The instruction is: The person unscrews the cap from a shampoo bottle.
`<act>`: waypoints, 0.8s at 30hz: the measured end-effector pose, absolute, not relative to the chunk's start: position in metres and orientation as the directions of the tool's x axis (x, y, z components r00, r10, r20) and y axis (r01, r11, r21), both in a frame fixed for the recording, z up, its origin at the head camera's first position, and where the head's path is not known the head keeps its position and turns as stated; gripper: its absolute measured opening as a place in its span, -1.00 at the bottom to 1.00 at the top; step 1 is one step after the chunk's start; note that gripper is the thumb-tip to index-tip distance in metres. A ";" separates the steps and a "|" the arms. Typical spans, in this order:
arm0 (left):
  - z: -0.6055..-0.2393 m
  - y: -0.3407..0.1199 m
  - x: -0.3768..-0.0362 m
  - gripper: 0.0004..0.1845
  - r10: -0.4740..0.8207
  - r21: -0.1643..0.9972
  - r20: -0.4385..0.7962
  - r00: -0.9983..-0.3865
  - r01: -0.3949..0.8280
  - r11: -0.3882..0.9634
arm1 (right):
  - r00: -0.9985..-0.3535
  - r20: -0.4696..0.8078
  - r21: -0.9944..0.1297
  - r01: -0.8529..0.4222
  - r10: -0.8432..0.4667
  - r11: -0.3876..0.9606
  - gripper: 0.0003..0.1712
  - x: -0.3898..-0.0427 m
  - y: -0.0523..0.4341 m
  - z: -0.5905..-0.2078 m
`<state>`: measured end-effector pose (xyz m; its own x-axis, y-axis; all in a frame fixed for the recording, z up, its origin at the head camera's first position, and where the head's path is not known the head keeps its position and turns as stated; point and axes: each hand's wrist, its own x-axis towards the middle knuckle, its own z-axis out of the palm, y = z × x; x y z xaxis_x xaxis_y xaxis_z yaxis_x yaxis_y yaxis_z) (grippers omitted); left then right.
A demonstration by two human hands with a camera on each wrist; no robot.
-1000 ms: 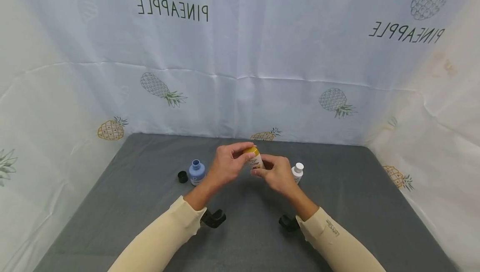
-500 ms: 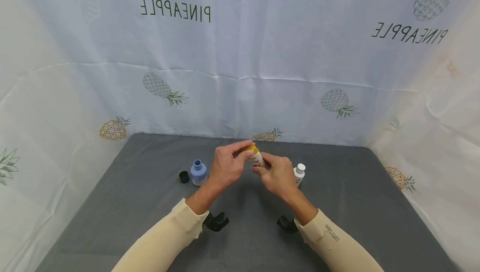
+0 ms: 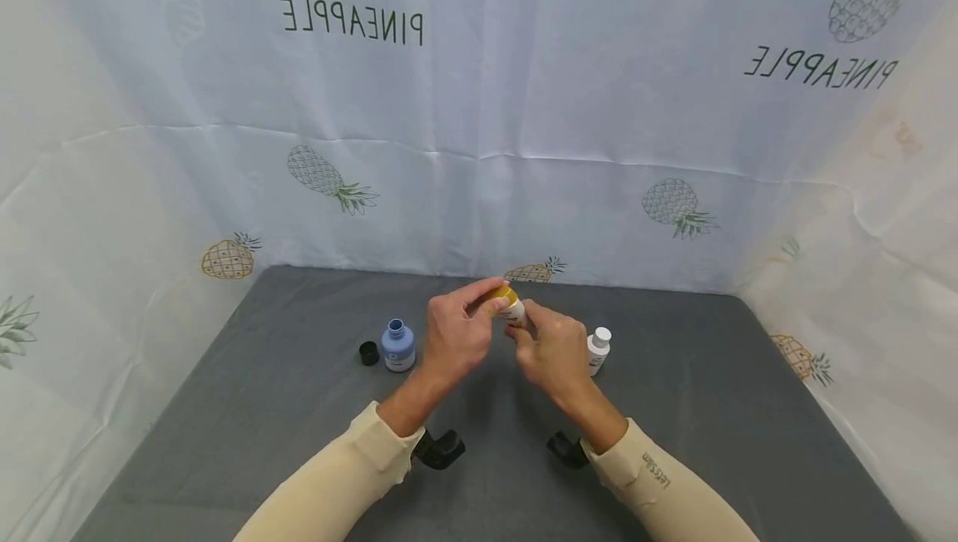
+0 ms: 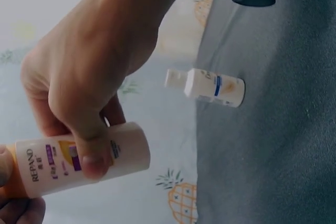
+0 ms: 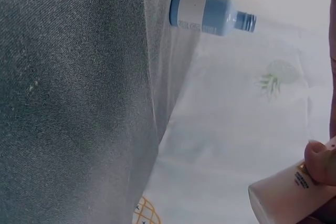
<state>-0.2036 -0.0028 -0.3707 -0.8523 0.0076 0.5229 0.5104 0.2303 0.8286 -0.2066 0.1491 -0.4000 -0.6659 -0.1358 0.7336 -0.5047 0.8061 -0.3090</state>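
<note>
Above the grey table, both hands hold a small cream bottle [image 3: 516,312] with a yellow cap [image 3: 506,296]. My left hand [image 3: 488,299] pinches the cap between thumb and forefinger. My right hand [image 3: 524,324] grips the bottle's body, with its fingers curled round the label [image 4: 63,161]. In the right wrist view only the bottle's base [image 5: 291,195] shows, with a fingertip [image 5: 320,162] on it. The bottle is tilted, cap toward the left hand.
An uncapped blue bottle [image 3: 397,346] stands left of the hands with its black cap [image 3: 367,352] beside it. A white capped bottle [image 3: 597,349] stands right of them. Pineapple-print sheets [image 3: 479,110] wall in the grey table [image 3: 711,409] on three sides.
My right hand has shifted slightly up the bottle and now covers more of its label. My left fingers stay on the cap. The other bottles have not moved.
</note>
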 end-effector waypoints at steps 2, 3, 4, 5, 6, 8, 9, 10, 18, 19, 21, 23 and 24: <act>-0.371 -0.001 -0.203 -0.71 -0.017 0.817 0.544 -0.839 0.525 0.240 | -0.641 0.755 -0.286 -0.512 -0.139 0.810 -0.78 -0.207 0.148 -0.400; -0.371 -0.001 -0.202 -0.71 -0.029 0.810 0.555 -0.831 0.533 0.246 | -0.630 0.764 -0.276 -0.515 -0.140 0.811 -0.78 -0.207 0.147 -0.400; -0.371 0.000 -0.202 -0.72 -0.041 0.803 0.566 -0.824 0.539 0.255 | -0.620 0.772 -0.267 -0.518 -0.141 0.813 -0.78 -0.207 0.147 -0.400; -0.371 0.000 -0.201 -0.72 -0.051 0.795 0.577 -0.815 0.546 0.265 | -0.609 0.780 -0.257 -0.520 -0.143 0.814 -0.77 -0.207 0.146 -0.400; -0.371 0.001 -0.201 -0.72 -0.061 0.789 0.586 -0.808 0.551 0.273 | -0.599 0.788 -0.248 -0.522 -0.144 0.816 -0.77 -0.207 0.146 -0.400; -0.371 0.002 -0.200 -0.72 -0.080 0.780 0.598 -0.797 0.556 0.287 | -0.581 0.800 -0.228 -0.522 -0.147 0.822 -0.77 -0.208 0.145 -0.401; -0.370 0.003 -0.199 -0.73 -0.090 0.776 0.603 -0.792 0.558 0.294 | -0.573 0.806 -0.219 -0.521 -0.149 0.825 -0.77 -0.208 0.144 -0.401; -0.370 0.003 -0.199 -0.72 -0.100 0.774 0.607 -0.788 0.558 0.298 | -0.567 0.810 -0.210 -0.519 -0.150 0.828 -0.77 -0.208 0.144 -0.401; -0.368 0.007 -0.196 -0.74 -0.176 0.776 0.614 -0.769 0.548 0.311 | -0.541 0.826 -0.177 -0.515 -0.158 0.838 -0.79 -0.208 0.142 -0.400; -0.367 0.006 -0.197 -0.74 -0.178 0.773 0.618 -0.766 0.550 0.316 | -0.545 0.823 -0.183 -0.520 -0.159 0.835 -0.79 -0.208 0.142 -0.400; -0.368 0.004 -0.198 -0.73 -0.156 0.756 0.634 -0.758 0.565 0.329 | -0.567 0.808 -0.214 -0.537 -0.162 0.816 -0.79 -0.208 0.144 -0.399; -0.369 0.000 -0.200 -0.71 -0.099 0.731 0.657 -0.747 0.599 0.327 | -0.602 0.782 -0.272 -0.564 -0.162 0.779 -0.80 -0.207 0.146 -0.397; -0.369 -0.003 -0.201 -0.68 -0.058 0.717 0.669 -0.741 0.622 0.316 | -0.623 0.764 -0.308 -0.579 -0.167 0.755 -0.81 -0.207 0.148 -0.396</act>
<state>-0.2014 -0.0029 -0.3691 -0.7413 -0.0579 0.6686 0.6218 0.3158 0.7167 -0.2069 0.1482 -0.3956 -0.6234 -0.1670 0.7638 -0.5791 0.7550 -0.3076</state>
